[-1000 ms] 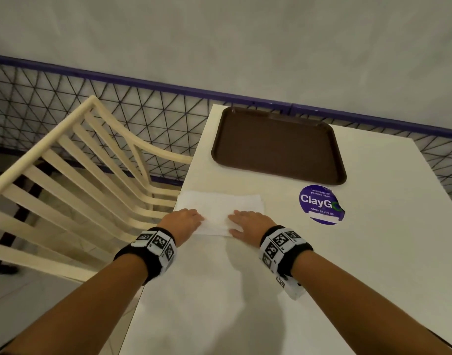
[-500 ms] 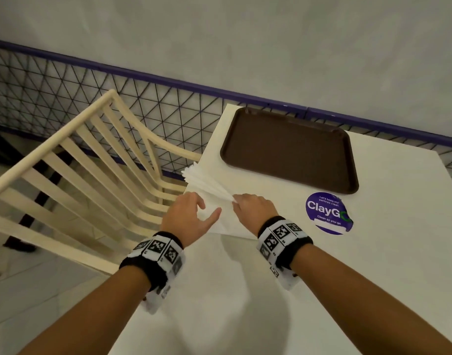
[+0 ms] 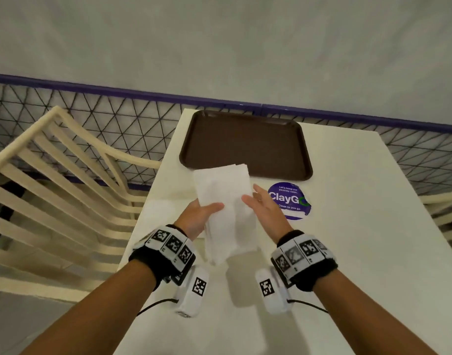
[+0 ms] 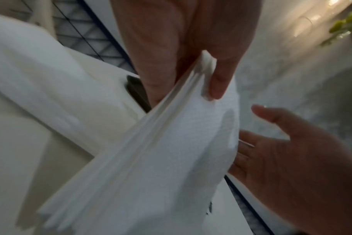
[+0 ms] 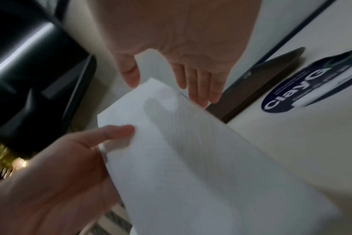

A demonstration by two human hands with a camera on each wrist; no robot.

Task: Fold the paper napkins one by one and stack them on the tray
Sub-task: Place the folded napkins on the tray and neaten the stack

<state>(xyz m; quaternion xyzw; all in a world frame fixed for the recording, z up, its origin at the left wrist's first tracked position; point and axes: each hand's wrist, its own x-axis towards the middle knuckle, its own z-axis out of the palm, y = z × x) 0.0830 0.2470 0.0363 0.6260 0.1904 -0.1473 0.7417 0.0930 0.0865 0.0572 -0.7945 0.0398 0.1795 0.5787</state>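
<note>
In the head view my left hand (image 3: 207, 211) holds a stack of white paper napkins (image 3: 225, 208) above the white table (image 3: 348, 239), thumb on top, fingers hidden beneath. The left wrist view shows the thumb (image 4: 217, 82) pinching the napkins (image 4: 151, 159) near one corner. My right hand (image 3: 253, 198) is open beside the stack's right edge, fingers straight. In the right wrist view that right hand (image 5: 171, 79) hovers over the napkins (image 5: 191, 151). The brown tray (image 3: 245, 144) lies bare just beyond the stack.
A purple round ClayGo sticker (image 3: 287, 198) is stuck on the table right of my hands. A cream slatted chair (image 3: 66, 188) stands close to the table's left edge. A black mesh railing with a purple top rail (image 3: 117, 119) runs behind the table.
The napkins lay flat near the table's left edge under both hands. My left hand has lifted the stack and turned it lengthwise toward the tray, and my right hand has come off it.
</note>
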